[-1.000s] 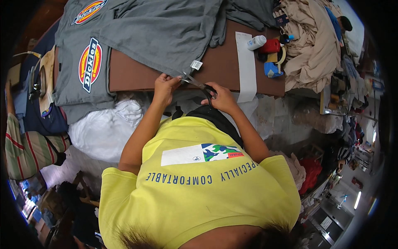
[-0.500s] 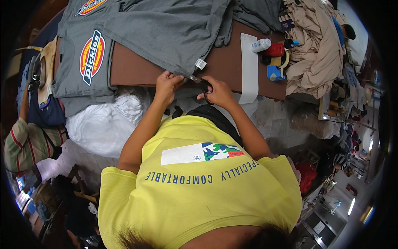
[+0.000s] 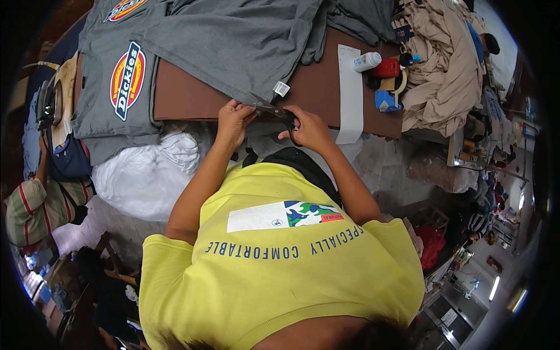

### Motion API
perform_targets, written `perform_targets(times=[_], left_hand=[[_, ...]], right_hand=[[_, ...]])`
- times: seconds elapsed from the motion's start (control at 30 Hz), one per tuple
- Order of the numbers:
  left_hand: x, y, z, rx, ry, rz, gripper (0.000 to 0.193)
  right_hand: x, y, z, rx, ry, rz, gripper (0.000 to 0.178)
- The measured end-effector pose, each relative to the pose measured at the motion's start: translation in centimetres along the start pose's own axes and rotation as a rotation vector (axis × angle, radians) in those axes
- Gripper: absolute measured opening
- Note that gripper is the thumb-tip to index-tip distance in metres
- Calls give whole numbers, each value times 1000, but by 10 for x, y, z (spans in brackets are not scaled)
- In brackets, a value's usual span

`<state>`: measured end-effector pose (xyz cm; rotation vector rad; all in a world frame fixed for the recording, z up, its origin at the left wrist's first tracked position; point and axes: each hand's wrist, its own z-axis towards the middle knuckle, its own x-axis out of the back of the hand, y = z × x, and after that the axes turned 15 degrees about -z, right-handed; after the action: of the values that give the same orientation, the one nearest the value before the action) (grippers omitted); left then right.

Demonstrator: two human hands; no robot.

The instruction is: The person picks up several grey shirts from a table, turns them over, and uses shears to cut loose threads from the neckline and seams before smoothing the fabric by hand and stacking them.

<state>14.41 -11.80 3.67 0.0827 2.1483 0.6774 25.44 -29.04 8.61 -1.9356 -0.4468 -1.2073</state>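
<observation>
A grey T-shirt [image 3: 233, 49] lies across the brown table, its near corner reaching the front edge. My left hand [image 3: 233, 122] pinches the shirt's hem at that corner. My right hand [image 3: 309, 129] grips the black handles of a pair of scissors [image 3: 279, 111]. Their metal blades are spread apart and point left, toward the pinched hem, close to my left fingertips. A small white label [image 3: 281, 88] sticks out of the shirt just beyond the blades. Whether the blades touch the fabric I cannot tell.
More grey shirts with a round printed logo [image 3: 128, 80] lie at the left. A white paper strip [image 3: 350, 96], a white bottle [image 3: 367, 62] and a tape roll [image 3: 400, 83] sit right, beside heaped beige cloth [image 3: 440, 70]. White bundles [image 3: 143, 175] stand below the table. A person in stripes [image 3: 35, 213] is at far left.
The scissors' blades have spread wider apart near the hem. Both hands stay almost in place. At the far left, the other person's arm has shifted slightly.
</observation>
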Motion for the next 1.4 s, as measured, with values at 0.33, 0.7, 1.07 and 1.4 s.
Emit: perform_targets(times=[0.33,0.7,1.07,1.4], left_hand=[[-1,2,-2,-10,5,-19,17],[-4,1,-4,-2,-2,21,17],[-7,1,-6,-15,-30,-8,19],[-8,4,-5,19,-7,-16,17]], right_hand=[[-6,4,0,46,32,-13,67],[-25,18,-10,41,102,105,56],[-7,-5,9,1,62,-76,68],[-22,11,3,80,149,11,44]])
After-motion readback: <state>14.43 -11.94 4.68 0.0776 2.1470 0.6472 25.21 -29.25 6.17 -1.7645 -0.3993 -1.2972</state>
